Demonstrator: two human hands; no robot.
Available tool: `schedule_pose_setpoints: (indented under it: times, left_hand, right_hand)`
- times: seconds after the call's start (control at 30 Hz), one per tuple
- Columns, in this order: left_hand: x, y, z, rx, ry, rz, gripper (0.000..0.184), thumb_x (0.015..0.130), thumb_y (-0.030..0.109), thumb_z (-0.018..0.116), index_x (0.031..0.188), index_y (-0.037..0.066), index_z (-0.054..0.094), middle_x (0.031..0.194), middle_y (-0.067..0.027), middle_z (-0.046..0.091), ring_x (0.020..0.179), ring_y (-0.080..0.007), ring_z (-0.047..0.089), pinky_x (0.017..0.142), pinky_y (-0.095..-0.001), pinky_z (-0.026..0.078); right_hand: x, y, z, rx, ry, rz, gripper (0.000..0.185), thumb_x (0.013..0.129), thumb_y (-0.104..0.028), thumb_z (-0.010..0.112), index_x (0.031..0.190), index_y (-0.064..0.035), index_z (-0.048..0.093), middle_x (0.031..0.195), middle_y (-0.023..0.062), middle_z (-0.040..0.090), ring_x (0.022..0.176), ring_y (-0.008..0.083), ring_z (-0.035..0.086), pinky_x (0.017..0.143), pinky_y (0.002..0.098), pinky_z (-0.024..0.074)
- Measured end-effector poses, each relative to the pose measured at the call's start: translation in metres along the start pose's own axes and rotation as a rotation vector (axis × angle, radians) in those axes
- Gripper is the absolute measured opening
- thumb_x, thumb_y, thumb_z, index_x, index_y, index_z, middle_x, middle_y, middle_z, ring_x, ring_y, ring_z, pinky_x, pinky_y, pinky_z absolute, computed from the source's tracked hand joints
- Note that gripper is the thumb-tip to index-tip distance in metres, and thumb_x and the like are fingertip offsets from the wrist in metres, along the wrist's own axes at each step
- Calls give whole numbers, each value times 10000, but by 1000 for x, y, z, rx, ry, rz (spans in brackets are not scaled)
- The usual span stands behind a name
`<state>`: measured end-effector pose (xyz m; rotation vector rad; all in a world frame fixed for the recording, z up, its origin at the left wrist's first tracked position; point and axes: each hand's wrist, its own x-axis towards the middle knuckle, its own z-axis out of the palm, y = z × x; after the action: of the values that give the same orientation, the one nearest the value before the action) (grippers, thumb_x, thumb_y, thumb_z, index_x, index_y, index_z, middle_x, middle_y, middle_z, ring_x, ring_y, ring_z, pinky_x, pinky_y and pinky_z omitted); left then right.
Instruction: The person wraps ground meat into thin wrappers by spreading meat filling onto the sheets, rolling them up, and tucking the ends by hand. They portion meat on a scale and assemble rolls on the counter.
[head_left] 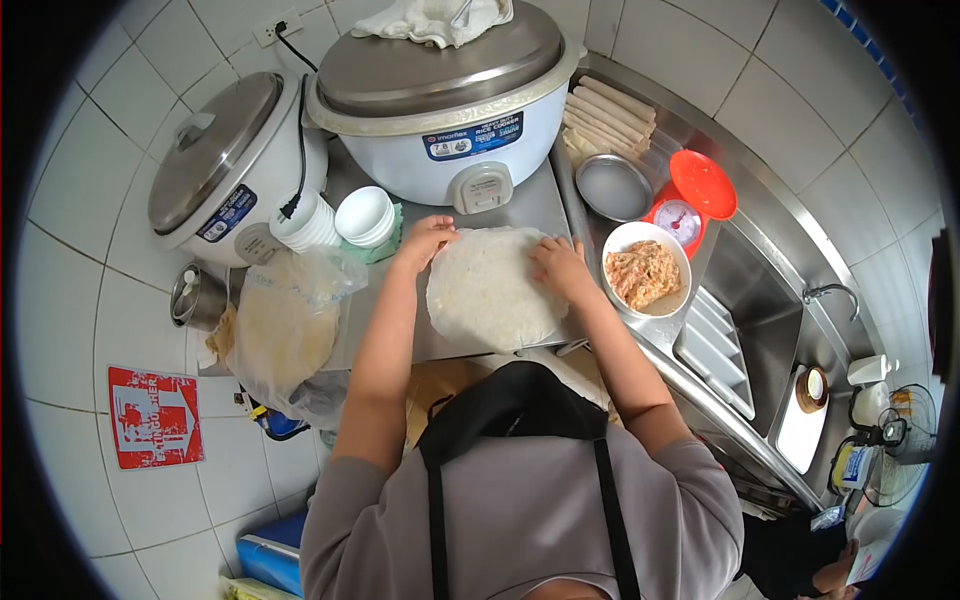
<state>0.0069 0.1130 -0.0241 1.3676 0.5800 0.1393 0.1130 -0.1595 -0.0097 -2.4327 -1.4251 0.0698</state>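
On the counter point(385, 325), before the large cooker point(450, 110); wrapper point(492, 290) spread flat; both arms reaching forward; left hand point(428, 240) half-curled at its far-left edge; right hand point(562, 268) bent over its right side; cannot tell if either pinches.

The shirt point(525, 510) is plain grey with a faint mauve cast, its smooth cloth softly creased. Its short sleeves, the left point(345, 500) at 8 o'clock and the right point(700, 480) at 3 o'clock, stop above the elbows. Over it goes a black apron point(515, 410), its bunched, rounded top at 12 o'clock. Two flat black straps point(437, 530) run from there towards 6 o'clock, where the curved neckline point(560, 580) shows. Forearms, left hand point(428, 240) and right hand point(560, 265) are bare.
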Motion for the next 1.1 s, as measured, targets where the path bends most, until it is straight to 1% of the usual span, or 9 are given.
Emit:
schedule_pose_setpoints:
  times: [0.07,0.17,0.37,0.47,0.6,0.73,0.83,1.03,1.1]
  left_hand:
    - [4,-5,-4,109,38,85,270,723,2,657,976,50,576,910,-61,587,768,-146,571,679,-295,477]
    - [-2,-19,7,640,432,546,208,761,9,618,963,24,569,872,-78,597,731,-194,603,679,-293,488]
    - [-42,-32,30,1117,303,816,107,801,83,606,903,54,619,900,-68,590,855,-273,578,799,-369,453]
    - [-45,-23,32,1283,422,651,164,811,117,587,962,94,647,968,-8,580,977,-249,515,827,-410,404]
    - [-49,-15,30,1328,453,648,282,788,90,583,1064,107,633,1045,-35,568,1005,-260,494,846,-423,387]
    - [-90,9,85,1224,491,720,427,752,34,546,1178,69,552,1139,-107,519,1061,-300,467,898,-430,370]
    - [-117,31,147,1061,451,819,516,725,-2,508,1239,31,477,1178,-157,484,1106,-329,445,937,-447,353]
    - [-97,37,126,980,516,964,575,713,-86,468,1279,-8,405,1221,-212,425,1121,-366,445,941,-444,371]
    - [-101,26,95,898,568,908,573,713,-97,464,1276,-14,401,1207,-214,423,1072,-344,477,903,-439,400]
  right_hand:
    - [3,0,1,-10,-17,5,353,679,-167,726,1013,-118,623,1069,31,538,1110,253,474,1022,574,265]
    - [6,-5,-7,-105,-67,11,318,693,-140,706,1000,-115,627,1074,30,545,1092,261,481,983,551,307]
    - [19,25,7,136,170,-76,204,745,-94,632,949,-92,641,1030,39,565,1049,269,492,855,452,395]
    - [25,24,7,86,177,-30,191,757,-112,621,945,-88,643,1004,41,568,1037,269,493,842,429,405]
    - [28,18,-4,-7,32,39,155,794,-145,583,926,-87,640,1016,54,558,1044,260,478,839,462,391]
    - [25,-8,3,-344,291,110,199,836,-169,496,922,-54,634,1046,115,550,1075,287,466,912,488,360]
    - [19,-44,7,-411,366,111,325,826,-151,475,1093,-6,589,1190,157,520,1215,314,407,1011,540,290]
    - [-3,-28,-49,170,268,267,519,770,-203,638,1228,-2,498,1270,218,436,1224,337,389,1001,490,319]
    - [-21,36,-57,244,321,276,599,725,-239,712,1227,12,504,1290,255,420,1213,379,401,997,414,365]
